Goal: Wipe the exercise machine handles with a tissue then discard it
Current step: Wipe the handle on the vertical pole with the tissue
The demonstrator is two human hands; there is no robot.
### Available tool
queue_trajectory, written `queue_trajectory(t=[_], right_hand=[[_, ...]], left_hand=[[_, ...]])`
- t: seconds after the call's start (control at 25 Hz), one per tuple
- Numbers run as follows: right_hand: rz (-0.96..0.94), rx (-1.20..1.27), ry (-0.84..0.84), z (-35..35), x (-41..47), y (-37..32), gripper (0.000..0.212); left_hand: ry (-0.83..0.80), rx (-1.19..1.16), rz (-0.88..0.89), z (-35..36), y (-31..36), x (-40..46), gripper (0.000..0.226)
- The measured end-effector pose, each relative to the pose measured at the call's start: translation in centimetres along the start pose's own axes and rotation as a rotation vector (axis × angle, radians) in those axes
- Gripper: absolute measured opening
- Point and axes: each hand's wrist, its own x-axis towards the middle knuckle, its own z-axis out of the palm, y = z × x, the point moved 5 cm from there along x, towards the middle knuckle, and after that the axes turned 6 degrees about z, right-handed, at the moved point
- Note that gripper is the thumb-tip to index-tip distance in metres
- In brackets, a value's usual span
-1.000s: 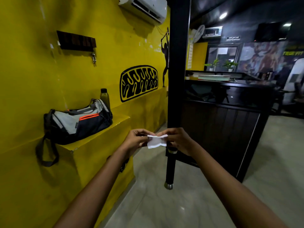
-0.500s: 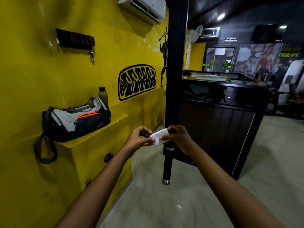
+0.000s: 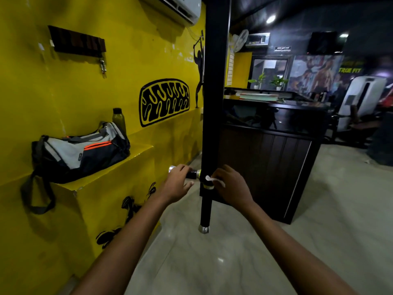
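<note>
Right hand (image 3: 230,186) pinching tissue (image 3: 213,180), crumpled, right up against black post (image 3: 214,103) near metal collar. Left hand (image 3: 177,184) fingers curled loose over short handle (image 3: 192,173) sticking out left of post; firm grip or just resting, can't tell tbh. Progress: looks like wiping barely started. Lower handle (image 3: 205,211) untouched I'd guess. Discard still to do, no bin in sight.

Both arms reach forward — the left hand (image 3: 177,184) curls round a horizontal handle (image 3: 192,173), the right hand (image 3: 232,186) pinches a tissue (image 3: 213,180).
</note>
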Motion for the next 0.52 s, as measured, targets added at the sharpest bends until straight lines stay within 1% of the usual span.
queue_trajectory(t=[0.12, 0.2, 0.28, 0.36, 0.44, 0.52], right_hand=[[-0.025, -0.213, -0.049, 1.5, -0.3, 1.4, 0.021], [-0.106, -0.332, -0.068, 3.0, -0.4, 1.3, 0.022], [-0.166, -0.359, -0.055, 4.1, -0.5, 0.9, 0.018], [-0.215, -0.383, -0.042, 5.4, -0.9, 0.2, 0.022], [-0.253, -0.432, -0.052, 6.6, -1.2, -0.3, 0.026], [-0.260, -0.471, -0.028, 7.1, -1.2, -0.5, 0.026]], left_hand=[[-0.074, 0.177, 0.076, 1.9, -1.6, 0.6, 0.063], [-0.107, 0.287, 0.126, 3.2, -3.0, 0.9, 0.066], [-0.110, 0.344, 0.175, 4.0, -4.3, 1.4, 0.068], [-0.114, 0.380, 0.213, 4.4, -5.7, 1.6, 0.070], [-0.122, 0.406, 0.261, 5.0, -6.8, 1.7, 0.068], [-0.121, 0.409, 0.287, 5.4, -7.5, 2.1, 0.066]])
